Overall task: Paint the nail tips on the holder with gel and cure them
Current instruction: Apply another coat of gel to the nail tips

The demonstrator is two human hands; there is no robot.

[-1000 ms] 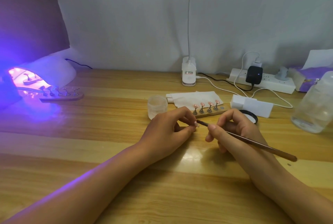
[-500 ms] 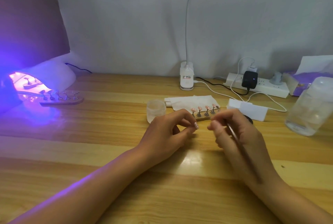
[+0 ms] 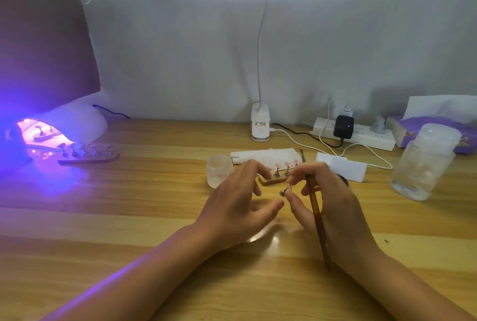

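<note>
Watching remotely. One loose nail tip on its metal stand (image 3: 286,189) is off the wooden holder (image 3: 271,180). It is pinched between thumb and forefinger of the right hand (image 3: 335,207), just on the near side of the holder, mid-bench toward the far edge. The same hand has the gel brush (image 3: 318,220) tucked under its curled fingers, with the handle running back along the palm toward the near edge. I cannot make out the bristle end. The left hand (image 3: 240,202) holds nothing: its fingers (image 3: 254,167) are spread and relaxed, and the thumb is close to the stand but, as far as I can tell, not touching it. Several pink nail tips (image 3: 278,165) stand on the holder behind the hands, and a frosted jar (image 3: 219,171) sits just beside its left end. A UV curing lamp (image 3: 77,124) glows at the far left corner of the bench (image 3: 154,217), with a second holder (image 3: 87,159) lying just in front of its mouth. Risks, as I judge them: one hand carrying two things leaves only a thin pinch on the stand, so it could slip and land gel-side down on the wood. Uncured gel would smear if a fingertip rolled onto the tip's face. The brush end swings with every wrist turn and could scrape or topple the standing tips. The left hand, reaching in, could nudge the jar.
</note>
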